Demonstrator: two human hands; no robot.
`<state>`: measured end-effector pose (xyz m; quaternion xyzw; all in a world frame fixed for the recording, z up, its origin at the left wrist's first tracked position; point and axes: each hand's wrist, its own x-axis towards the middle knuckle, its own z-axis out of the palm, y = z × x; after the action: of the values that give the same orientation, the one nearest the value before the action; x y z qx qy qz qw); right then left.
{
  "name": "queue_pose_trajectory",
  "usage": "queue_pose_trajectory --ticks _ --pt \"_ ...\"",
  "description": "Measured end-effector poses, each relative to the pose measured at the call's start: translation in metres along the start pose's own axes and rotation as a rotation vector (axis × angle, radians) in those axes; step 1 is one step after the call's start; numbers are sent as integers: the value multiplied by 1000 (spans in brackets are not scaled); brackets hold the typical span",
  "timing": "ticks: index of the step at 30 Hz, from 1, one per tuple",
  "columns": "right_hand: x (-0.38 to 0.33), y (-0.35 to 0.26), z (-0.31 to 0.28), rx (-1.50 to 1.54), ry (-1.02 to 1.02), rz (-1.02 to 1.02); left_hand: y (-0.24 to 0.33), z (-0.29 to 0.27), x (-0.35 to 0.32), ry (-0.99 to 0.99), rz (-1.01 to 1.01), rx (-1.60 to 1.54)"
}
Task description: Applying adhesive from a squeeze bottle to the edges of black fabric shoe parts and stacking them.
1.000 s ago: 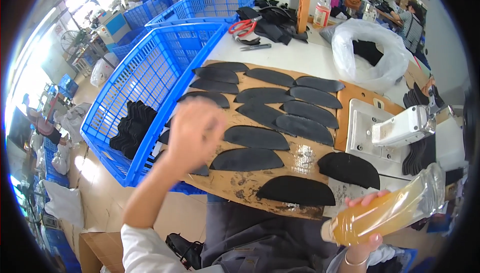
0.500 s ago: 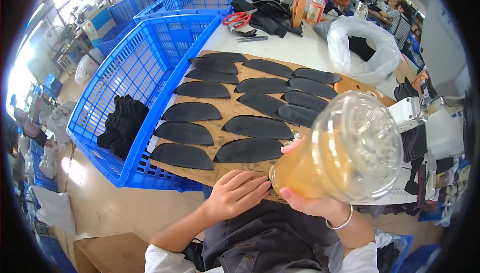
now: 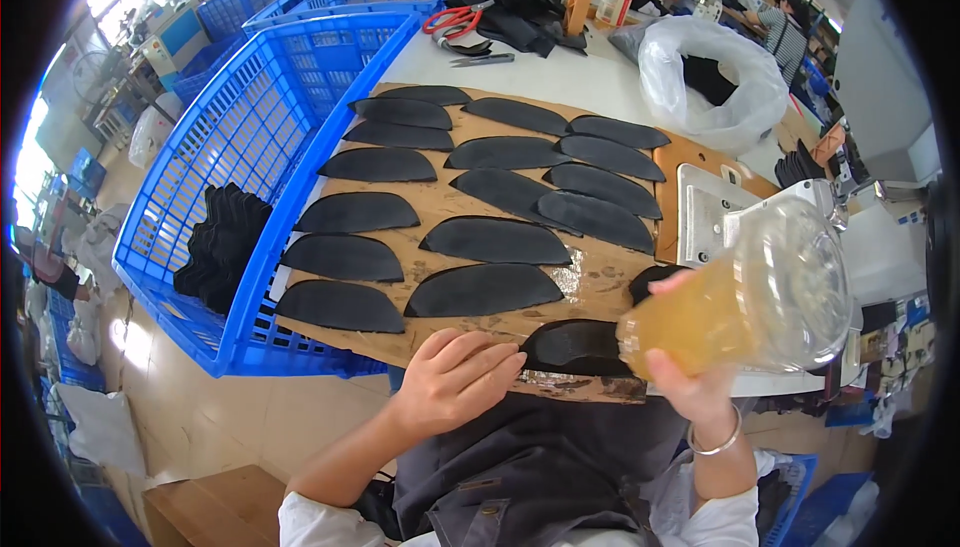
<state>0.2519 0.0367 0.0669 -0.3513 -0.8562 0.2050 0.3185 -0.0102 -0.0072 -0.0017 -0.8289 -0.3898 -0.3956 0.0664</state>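
Observation:
My right hand [image 3: 695, 387] grips a clear plastic bottle [image 3: 770, 297] of cloudy yellow liquid. The bottle is tilted, its narrow end against the right end of a curved black piece [image 3: 570, 339] at the cardboard's near edge. A darker, wet-looking patch shows on that piece. At its left tip, the closed fingers of my left hand [image 3: 455, 382] hold it down. Several similar black half-moon pieces [image 3: 485, 289] lie in rows on the brown cardboard [image 3: 440, 197]. Part of another black piece shows behind the bottle.
A blue crate [image 3: 235, 337] with stacked wavy black pieces [image 3: 225, 247] stands left of the table. Red-handled scissors [image 3: 455, 22], small snips [image 3: 483, 60] and black scraps lie at the back. A plastic bag [image 3: 715, 127] and a metal-plated machine [image 3: 705, 212] are right.
My right hand and the bottle have moved right along the near black piece, uncovering most of it. My left hand stays at its left tip. The whole view has shifted slightly.

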Motion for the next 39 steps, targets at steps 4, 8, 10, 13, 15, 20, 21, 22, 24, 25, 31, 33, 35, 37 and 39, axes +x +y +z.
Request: queue_pose_trajectory --ticks 4,8,10,13,15,20,21,22,24,25,31,33,35,37,39 --pt "-36 -5 -27 162 357 268 2 0 2 15 -21 -21" --pt "-16 -31 -21 546 562 176 4 -1 7 23 -27 -41" --pt "2 -30 1 571 372 134 3 -2 3 7 -18 -13" --pt "13 -26 21 54 -65 8 2 9 -4 -8 -9 -6" --pt "2 -27 17 -228 -255 22 4 11 -7 -38 -63 -33" --pt "-39 -9 -17 -369 5 92 12 0 1 -46 -128 -23" --pt "-46 -2 -23 -387 52 98 11 -4 5 -64 -101 25" --pt "-54 0 -37 -425 103 106 14 -5 13 -67 -64 60" --pt "-67 10 -50 -469 198 119 17 -4 18 -85 -86 42" --pt "-74 11 -56 -243 391 177 21 -1 22 -22 -102 60" --pt "-84 3 -58 480 884 248 51 18 89 -192 46 -107" --pt "-86 3 -52 619 909 247 64 28 107 -323 73 -173" --pt "-90 5 -47 645 851 282 72 40 118 -479 171 -114" --pt "-94 6 -45 705 857 306 71 51 123 -514 172 -104" --pt "-98 10 -44 763 864 333 70 57 125 -550 174 -97"
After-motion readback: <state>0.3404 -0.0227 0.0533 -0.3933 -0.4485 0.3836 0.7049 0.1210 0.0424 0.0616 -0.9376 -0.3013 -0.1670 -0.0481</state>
